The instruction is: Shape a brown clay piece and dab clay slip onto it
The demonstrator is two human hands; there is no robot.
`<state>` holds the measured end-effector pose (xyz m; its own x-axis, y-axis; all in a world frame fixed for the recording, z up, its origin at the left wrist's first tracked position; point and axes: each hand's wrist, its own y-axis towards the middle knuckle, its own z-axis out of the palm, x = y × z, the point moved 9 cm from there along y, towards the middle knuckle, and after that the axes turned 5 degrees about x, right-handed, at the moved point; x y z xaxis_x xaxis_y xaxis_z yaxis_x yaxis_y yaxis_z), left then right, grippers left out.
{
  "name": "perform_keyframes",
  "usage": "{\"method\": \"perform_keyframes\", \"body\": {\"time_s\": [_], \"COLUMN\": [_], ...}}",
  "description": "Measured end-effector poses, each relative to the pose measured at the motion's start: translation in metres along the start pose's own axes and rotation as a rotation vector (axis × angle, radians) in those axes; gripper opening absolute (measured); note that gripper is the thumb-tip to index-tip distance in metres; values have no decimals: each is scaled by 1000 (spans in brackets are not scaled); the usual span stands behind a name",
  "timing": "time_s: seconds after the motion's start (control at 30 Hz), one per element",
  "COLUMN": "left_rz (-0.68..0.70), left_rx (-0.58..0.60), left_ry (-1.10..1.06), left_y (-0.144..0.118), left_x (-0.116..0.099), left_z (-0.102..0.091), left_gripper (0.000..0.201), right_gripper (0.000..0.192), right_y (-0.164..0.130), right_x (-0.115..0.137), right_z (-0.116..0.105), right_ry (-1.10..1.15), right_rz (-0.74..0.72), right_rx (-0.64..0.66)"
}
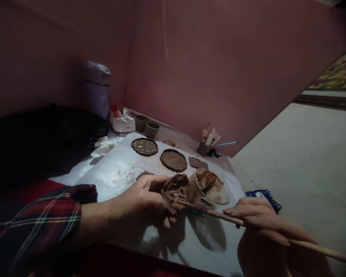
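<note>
My left hand [147,198] is closed around a lump of brown clay [175,186] with a rough, wet-looking surface. In my right hand [265,223] is a long thin wooden stick [219,214], perhaps a brush, its tip hidden or smeared with brown where it meets the clay. Just behind the stick, a cup [212,186] smeared inside with brown stands tilted towards me. Beyond lie a round brown clay disc [173,160] with a raised rim, a second disc [144,147] dotted with yellow, and a flat brown clay piece [198,162].
White paper [112,181] with brown crumbs covers the table. At the back stand two dark cups [152,130], a tissue pack [123,122] and a holder [203,147] with sticks. White gloves [103,147] lie left; a blue packet [263,196] lies right. A pink wall [190,69] rises behind.
</note>
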<state>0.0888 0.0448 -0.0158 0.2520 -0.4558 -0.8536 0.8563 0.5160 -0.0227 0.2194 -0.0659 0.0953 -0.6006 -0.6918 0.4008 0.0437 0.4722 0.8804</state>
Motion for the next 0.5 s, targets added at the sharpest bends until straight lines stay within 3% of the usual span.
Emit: {"method": "perform_keyframes", "body": {"time_s": [0.1, 0.17, 0.33, 0.5], "left_rz": [-3, 1, 10, 18], "left_rx": [-6, -5, 29, 13], "left_ry": [6, 21, 52, 58], "left_y": [0, -1, 0, 0], "left_x": [-1, -1, 1, -1], "left_z": [0, 0, 0, -1], "left_gripper": [50, 53, 52, 52], "right_gripper": [10, 10, 9, 9], "right_y": [-2, -3, 0, 0], "right_x": [-1, -2, 0, 3], "right_z": [13, 15, -1, 18], "right_ry": [-44, -50, 2, -44], "right_rz": [0, 17, -14, -94], "right_rx": [152, 171, 8, 254]}}
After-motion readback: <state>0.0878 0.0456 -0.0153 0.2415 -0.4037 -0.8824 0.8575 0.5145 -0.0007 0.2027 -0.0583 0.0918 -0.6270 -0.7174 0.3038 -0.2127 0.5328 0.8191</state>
